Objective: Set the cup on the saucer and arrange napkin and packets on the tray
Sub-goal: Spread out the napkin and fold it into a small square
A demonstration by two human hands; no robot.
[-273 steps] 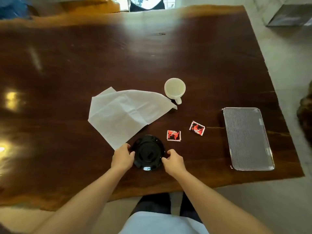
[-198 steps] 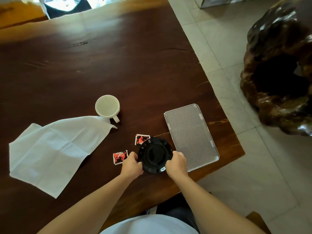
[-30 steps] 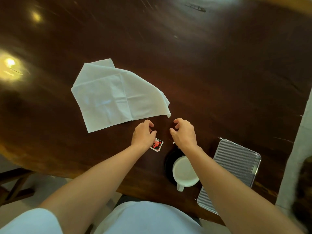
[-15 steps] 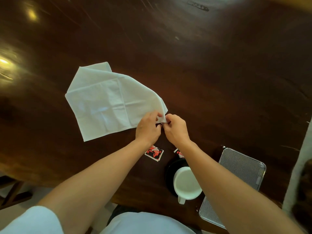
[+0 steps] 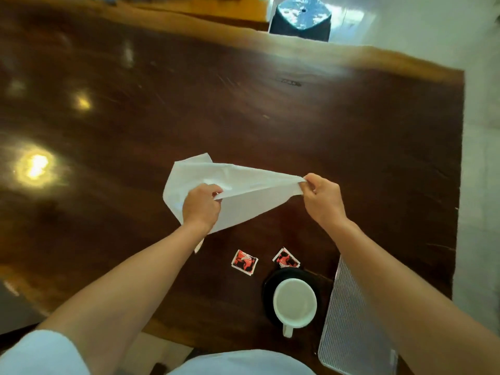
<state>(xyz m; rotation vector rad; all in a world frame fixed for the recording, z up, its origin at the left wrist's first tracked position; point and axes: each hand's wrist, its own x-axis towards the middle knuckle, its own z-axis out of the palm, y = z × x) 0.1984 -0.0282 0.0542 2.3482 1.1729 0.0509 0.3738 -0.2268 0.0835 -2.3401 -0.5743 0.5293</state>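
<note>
Napkin step in hand: left hand (image 5: 201, 205) and right hand (image 5: 323, 200) each pinch the white napkin (image 5: 243, 190), stretched above the tabletop (image 5: 243, 109). Next: fold it, then place it on the tray (image 5: 349, 334).

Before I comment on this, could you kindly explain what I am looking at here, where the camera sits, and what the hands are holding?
There is no machine here: a person works with two bare hands, and the one camera is worn on their head, looking forward and down. So the arms reach in from the bottom of the picture. The left hand and right hand each pinch the white napkin and stretch it between them above the dark wooden table. Nearer the person, a white cup stands on a black saucer, with two red packets lying on the table just beyond it. To the right lies a ribbed metal tray, partly hidden by the right arm; nothing shows on the part in view.
</note>
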